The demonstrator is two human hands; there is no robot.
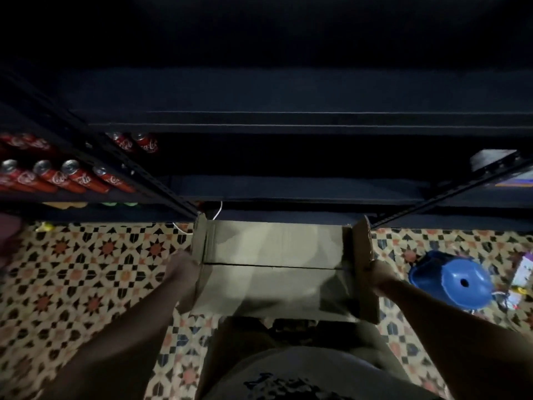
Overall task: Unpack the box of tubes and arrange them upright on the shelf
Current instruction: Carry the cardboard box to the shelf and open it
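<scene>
A brown cardboard box (277, 269) sits low in front of me over the patterned floor, its top flaps folded open to the sides. I see only bare cardboard inside; no tubes show. My left hand (184, 264) grips the box's left wall. My right hand (377, 275) grips the right flap and wall. The dark metal shelf (288, 122) stands just beyond the box, its middle levels dim and bare-looking.
Red cola cans (72, 176) lie in rows on the shelf's left bay. A blue plastic stool (458, 280) lies on the tiled floor at right, with small packets beside it. A white cable (217, 210) hangs behind the box. Slanted shelf posts flank the box.
</scene>
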